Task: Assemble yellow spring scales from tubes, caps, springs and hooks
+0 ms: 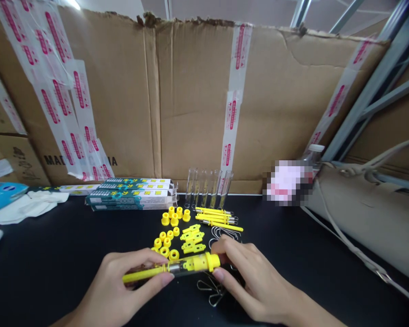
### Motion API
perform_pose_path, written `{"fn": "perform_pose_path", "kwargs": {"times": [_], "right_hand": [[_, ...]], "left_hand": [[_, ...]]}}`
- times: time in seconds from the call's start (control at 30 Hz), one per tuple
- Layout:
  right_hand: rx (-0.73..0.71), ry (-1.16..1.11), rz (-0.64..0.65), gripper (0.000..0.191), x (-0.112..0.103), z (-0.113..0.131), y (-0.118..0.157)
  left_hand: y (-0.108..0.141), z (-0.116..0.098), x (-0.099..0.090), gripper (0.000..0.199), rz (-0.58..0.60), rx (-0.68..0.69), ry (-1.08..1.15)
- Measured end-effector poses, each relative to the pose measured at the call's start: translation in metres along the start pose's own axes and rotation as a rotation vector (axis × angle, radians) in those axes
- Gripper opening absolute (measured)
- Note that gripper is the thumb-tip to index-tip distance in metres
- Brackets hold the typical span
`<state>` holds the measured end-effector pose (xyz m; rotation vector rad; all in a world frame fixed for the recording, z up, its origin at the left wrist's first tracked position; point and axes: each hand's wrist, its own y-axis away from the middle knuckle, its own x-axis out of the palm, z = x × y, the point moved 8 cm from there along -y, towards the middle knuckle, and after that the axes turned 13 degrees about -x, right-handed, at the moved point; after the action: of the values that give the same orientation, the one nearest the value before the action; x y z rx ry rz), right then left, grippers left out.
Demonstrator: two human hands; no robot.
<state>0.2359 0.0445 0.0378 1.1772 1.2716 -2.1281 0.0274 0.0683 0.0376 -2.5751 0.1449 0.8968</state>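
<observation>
the left hand (121,286) grips a long yellow and clear plastic tube (180,268) above the black table (54,263), the right hand (255,279) pinches its yellow cap (209,262); a loose grip could drop it on the small yellow rings (164,251).

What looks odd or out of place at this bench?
The bent wire clips below the yellow-capped glass tube lie tangled, unlike the neatly grouped yellow parts. Behind, the cardboard sheet has a ragged, torn top edge, and a pixelated patch hides something beside a bottle.
</observation>
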Motion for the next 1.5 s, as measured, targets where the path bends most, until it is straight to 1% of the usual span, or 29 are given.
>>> {"fn": "perform_pose_path", "kwargs": {"times": [0.07,0.13,0.2,0.3,0.37,0.43,0.5,0.63,0.73,0.8,0.93,1.03,1.1,1.2,1.23,1.33,1.4,1.43,1.5], "right_hand": [[-0.019,-0.025,0.005,0.012,0.0,0.002,0.0],[-0.022,-0.054,-0.001,0.015,0.0,0.003,-0.001],[-0.005,-0.082,-0.014,0.024,0.0,0.002,-0.001],[0.031,-0.092,-0.024,0.037,0.002,0.001,-0.002],[0.044,-0.09,-0.041,0.039,0.003,0.0,-0.002],[0.067,-0.109,-0.073,0.031,0.002,-0.001,-0.001],[0.089,-0.128,-0.087,0.016,0.001,-0.002,0.0],[0.085,-0.084,-0.066,0.013,0.0,-0.001,-0.001],[0.055,-0.061,-0.05,0.012,0.0,0.001,-0.003],[0.045,-0.052,-0.026,0.018,0.001,0.001,-0.004],[0.024,-0.003,0.005,0.039,0.003,0.002,-0.006],[0.035,0.022,0.005,0.044,0.004,0.003,-0.006],[0.061,0.016,-0.016,0.038,0.003,0.004,-0.005],[0.098,-0.011,-0.071,0.019,0.001,0.003,-0.002],[0.104,-0.015,-0.082,0.016,0.001,0.002,-0.001],[0.112,-0.05,-0.129,0.016,0.0,0.0,-0.002],[0.131,-0.114,-0.203,0.015,-0.001,-0.003,-0.002],[0.158,-0.172,-0.247,0.014,0.0,-0.006,-0.002],[0.271,-0.377,-0.336,0.016,0.007,-0.013,0.001]], "left_hand": [[0.001,0.0,0.0,0.012,-0.008,0.006,-0.007],[0.003,-0.002,-0.001,0.01,-0.024,0.046,-0.014],[0.005,-0.007,-0.003,0.008,-0.054,0.112,-0.022],[0.009,-0.015,-0.007,0.016,-0.103,0.207,-0.049],[0.01,-0.017,-0.007,0.019,-0.107,0.224,-0.059],[0.01,-0.016,-0.008,0.017,-0.106,0.201,-0.047],[0.008,-0.013,-0.008,0.013,-0.096,0.154,-0.029],[0.005,-0.006,-0.007,0.007,-0.069,0.076,-0.004],[0.005,-0.005,-0.007,0.007,-0.072,0.085,-0.004],[0.006,-0.008,-0.007,0.009,-0.082,0.118,-0.018],[0.009,-0.014,-0.006,0.015,-0.081,0.192,-0.033],[0.01,-0.014,-0.005,0.013,-0.061,0.204,-0.024],[0.009,-0.012,-0.006,0.011,-0.063,0.18,-0.01],[0.005,-0.008,-0.007,0.008,-0.07,0.125,0.014],[0.003,-0.008,-0.007,0.007,-0.067,0.11,0.018],[0.0,-0.009,-0.007,0.005,-0.056,0.087,0.021],[-0.001,-0.011,-0.007,0.004,-0.05,0.094,0.015],[-0.001,-0.011,-0.007,0.005,-0.049,0.1,0.01],[0.001,-0.009,-0.006,0.006,-0.054,0.108,-0.001]]}}
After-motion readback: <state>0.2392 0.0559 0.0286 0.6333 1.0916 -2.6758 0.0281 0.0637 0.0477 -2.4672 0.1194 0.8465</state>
